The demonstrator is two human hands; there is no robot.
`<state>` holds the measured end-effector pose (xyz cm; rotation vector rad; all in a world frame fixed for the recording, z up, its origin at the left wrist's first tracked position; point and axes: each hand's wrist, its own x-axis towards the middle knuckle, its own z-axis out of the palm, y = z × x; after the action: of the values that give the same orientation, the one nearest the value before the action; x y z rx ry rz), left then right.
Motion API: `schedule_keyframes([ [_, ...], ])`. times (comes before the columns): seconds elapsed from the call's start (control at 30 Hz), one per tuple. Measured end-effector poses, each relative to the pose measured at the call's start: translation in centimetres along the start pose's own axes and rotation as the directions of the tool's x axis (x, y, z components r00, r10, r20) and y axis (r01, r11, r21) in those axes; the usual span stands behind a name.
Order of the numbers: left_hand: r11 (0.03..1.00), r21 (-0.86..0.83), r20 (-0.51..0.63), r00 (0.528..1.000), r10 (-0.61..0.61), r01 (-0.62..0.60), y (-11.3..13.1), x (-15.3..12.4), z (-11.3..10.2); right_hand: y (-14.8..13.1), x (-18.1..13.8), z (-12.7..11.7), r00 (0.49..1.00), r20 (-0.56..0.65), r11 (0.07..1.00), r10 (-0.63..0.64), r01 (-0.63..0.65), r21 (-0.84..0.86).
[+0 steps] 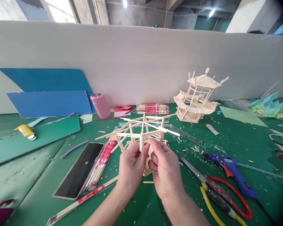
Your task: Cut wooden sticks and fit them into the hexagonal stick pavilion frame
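Note:
Both of my hands are at the near side of a small pavilion frame (144, 133) built from pale wooden sticks, its roof sticks fanning out from a centre. My left hand (132, 161) is closed, thumb and fingers pinching the frame beside a front upright stick (141, 142). Close beside it, my right hand (166, 168) is also closed, with thumb and forefinger pinched at the frame's front edge. Fingers hide the exact spots they grip. Part of the frame's lower body shows between and behind the hands. One short loose stick (148, 182) lies below them.
A finished-looking stick pavilion (198, 100) stands at back right. Scissors (202, 177) and a blue glue gun (233, 171) lie to the right. On the left are a phone (79, 171), packaged sticks (101, 166) and a pink cup (100, 106). A ruler (186, 135) lies behind.

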<state>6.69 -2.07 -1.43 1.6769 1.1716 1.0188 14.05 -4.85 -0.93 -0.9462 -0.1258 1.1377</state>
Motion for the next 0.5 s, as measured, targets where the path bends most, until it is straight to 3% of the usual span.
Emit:
schedule_keyframes([
  [0.4,0.999,-0.032,0.002,1.000,-0.007,0.007,0.0,0.3,-0.3,0.0,-0.6,-0.8,0.996,0.079,0.995,0.029,-0.022,-0.093],
  [0.5,1.000,-0.008,0.005,1.000,0.026,-0.026,0.0,0.5,-0.8,-0.4,-0.8,-2.4,0.993,0.094,0.967,-0.066,0.087,-0.239],
])
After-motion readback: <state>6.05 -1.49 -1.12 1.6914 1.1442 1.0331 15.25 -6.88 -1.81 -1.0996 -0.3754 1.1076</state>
